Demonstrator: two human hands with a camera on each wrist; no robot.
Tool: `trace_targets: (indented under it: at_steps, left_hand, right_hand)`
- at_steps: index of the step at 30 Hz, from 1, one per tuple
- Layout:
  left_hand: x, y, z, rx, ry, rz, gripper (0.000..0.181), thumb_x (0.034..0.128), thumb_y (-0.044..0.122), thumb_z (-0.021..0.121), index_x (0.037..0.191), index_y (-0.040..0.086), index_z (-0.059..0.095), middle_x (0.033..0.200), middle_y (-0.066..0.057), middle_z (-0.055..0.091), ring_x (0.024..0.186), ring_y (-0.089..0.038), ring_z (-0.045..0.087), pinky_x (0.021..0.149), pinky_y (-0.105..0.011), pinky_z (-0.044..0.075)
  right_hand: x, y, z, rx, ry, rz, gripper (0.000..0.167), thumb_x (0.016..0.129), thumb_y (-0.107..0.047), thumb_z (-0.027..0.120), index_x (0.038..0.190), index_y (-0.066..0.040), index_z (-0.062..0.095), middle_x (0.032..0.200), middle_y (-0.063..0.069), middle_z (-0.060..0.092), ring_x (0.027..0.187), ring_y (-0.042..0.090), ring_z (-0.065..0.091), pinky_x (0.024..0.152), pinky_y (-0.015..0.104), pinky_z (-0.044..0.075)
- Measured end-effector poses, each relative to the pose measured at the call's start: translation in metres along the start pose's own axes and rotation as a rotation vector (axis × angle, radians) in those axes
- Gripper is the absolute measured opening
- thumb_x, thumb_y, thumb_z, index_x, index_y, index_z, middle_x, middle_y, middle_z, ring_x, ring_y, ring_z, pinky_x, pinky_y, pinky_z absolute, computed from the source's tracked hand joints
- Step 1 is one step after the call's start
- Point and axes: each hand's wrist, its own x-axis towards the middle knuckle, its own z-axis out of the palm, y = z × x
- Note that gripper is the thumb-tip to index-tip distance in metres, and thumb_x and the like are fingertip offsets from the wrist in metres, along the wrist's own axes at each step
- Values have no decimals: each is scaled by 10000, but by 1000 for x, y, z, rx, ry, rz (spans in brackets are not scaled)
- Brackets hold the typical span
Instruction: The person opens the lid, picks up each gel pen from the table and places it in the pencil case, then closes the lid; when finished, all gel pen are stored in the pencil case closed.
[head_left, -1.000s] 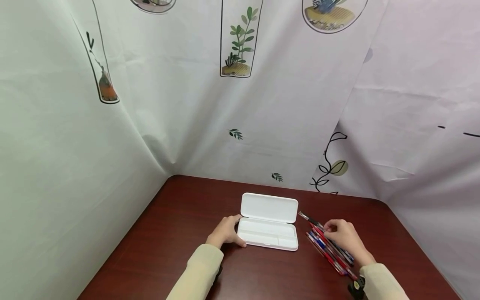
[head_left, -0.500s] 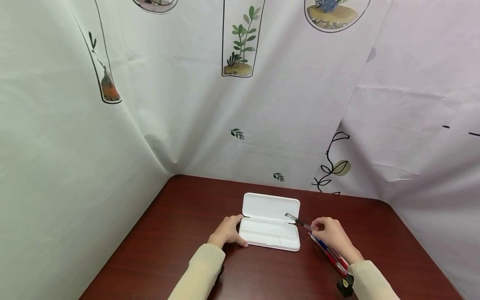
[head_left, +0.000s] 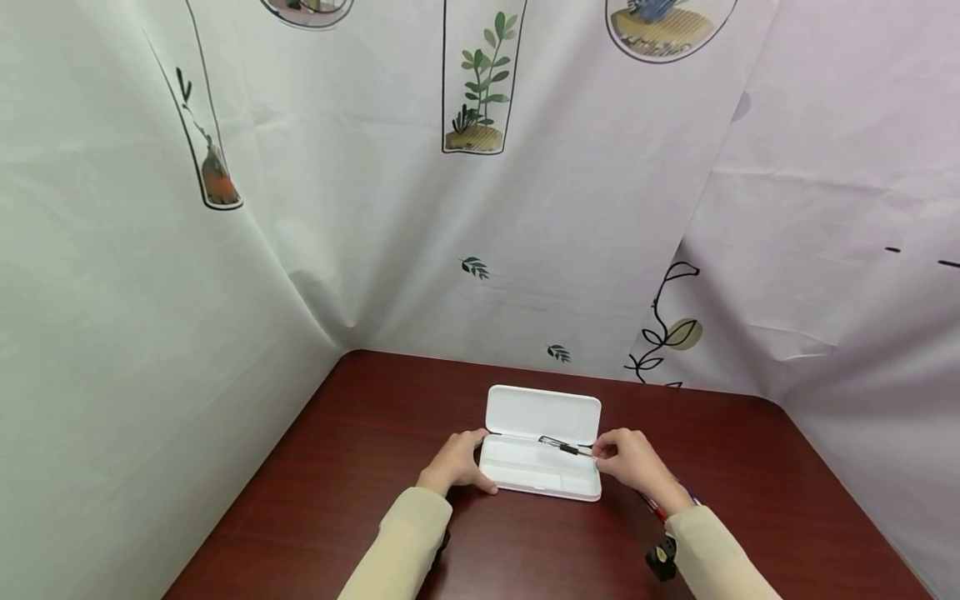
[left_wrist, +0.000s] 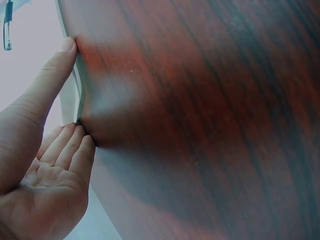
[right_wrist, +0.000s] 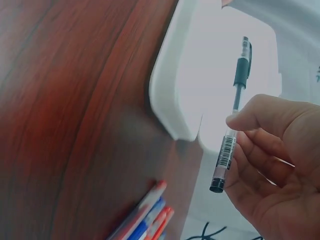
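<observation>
A white pencil case (head_left: 501, 468) lies on the table with its lid raised at the back. My left hand (head_left: 454, 463) holds the case's left end, thumb at the front edge and fingers by the back corner; in the left wrist view the thumb and fingertips touch its rim. Between the thumb and fingers of my right hand (head_left: 633, 457) is a clear gel pen (right_wrist: 240, 72) with a black grip and cap. That pen reaches over the right part of the case, tilted slightly. Several red and blue pens (right_wrist: 145, 220) lie on the table, mostly hidden under the right forearm in the head view.
The dark red wooden table (head_left: 525, 550) has rounded far corners. White patterned cloth (head_left: 390, 208) hangs behind it and along the left side. A black wrist device (head_left: 662, 557) sits below the right sleeve.
My right hand has lifted the black gel pen off the pile and carried it left until it is over the case. The left hand stays at the case's left end.
</observation>
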Motion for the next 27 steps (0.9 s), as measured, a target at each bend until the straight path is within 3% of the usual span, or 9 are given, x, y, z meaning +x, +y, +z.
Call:
trace_targets:
  at_steps: [9, 27]
  left_hand:
    - [2, 2, -1, 3, 10, 8, 910, 567, 226, 959, 1341, -7, 542, 1314, -184, 599, 1244, -370, 523, 1025, -494, 443]
    - [2, -2, 3, -17, 18, 30, 845, 547, 220, 969, 1286, 58, 591, 1253, -123, 638, 1173, -292, 573, 990, -453, 473]
  right_hand:
    - [13, -12, 13, -2, -28, -55, 112, 715, 10, 714, 726, -99, 694, 652, -59, 595, 609, 81, 497, 552, 222, 429]
    - [20, -21, 38, 11, -56, -36, 189, 714, 75, 704, 684, -108, 668, 646, -48, 570, 608, 105, 476, 550, 234, 412]
